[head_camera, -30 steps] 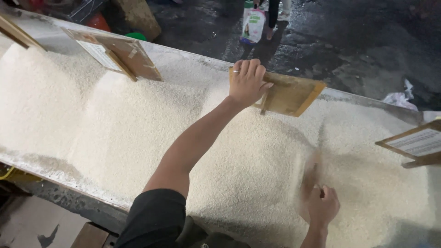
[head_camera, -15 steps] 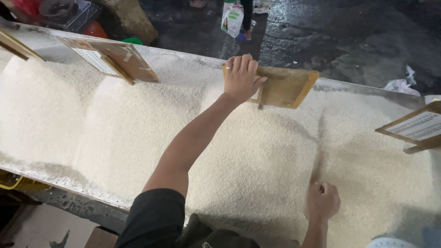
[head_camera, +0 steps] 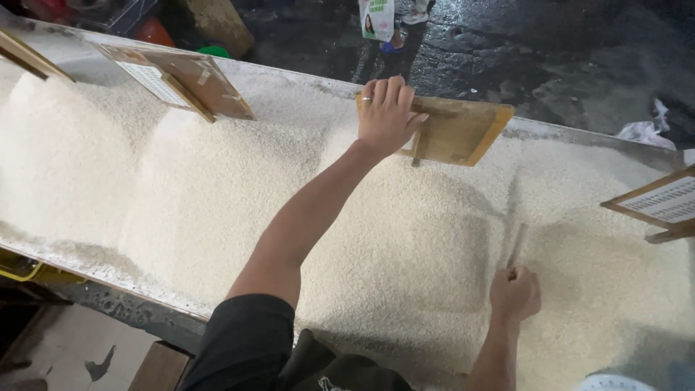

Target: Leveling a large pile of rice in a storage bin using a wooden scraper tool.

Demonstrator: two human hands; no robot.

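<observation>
My left hand (head_camera: 386, 114) reaches across the heaped white rice (head_camera: 217, 210) and grips the left end of a tilted wooden sign board (head_camera: 460, 130) at the far side of the bin. There is a ring on one finger. Near the front, my right hand (head_camera: 514, 293) is closed around the lower end of a thin wooden strip (head_camera: 517, 246). The strip stands in a groove between two rice mounds, partly buried.
The long metal-edged bin (head_camera: 108, 271) holds several rice mounds. Other wooden sign boards stand at back left (head_camera: 184, 80) and at the right edge (head_camera: 662, 203). Behind the bin is wet dark floor, with a person's feet and a bag (head_camera: 378, 18). A white plastic bag (head_camera: 641, 130) lies far right.
Both hands keep their grips. The right hand has edged slightly up along the groove, and the view has shifted a little.
</observation>
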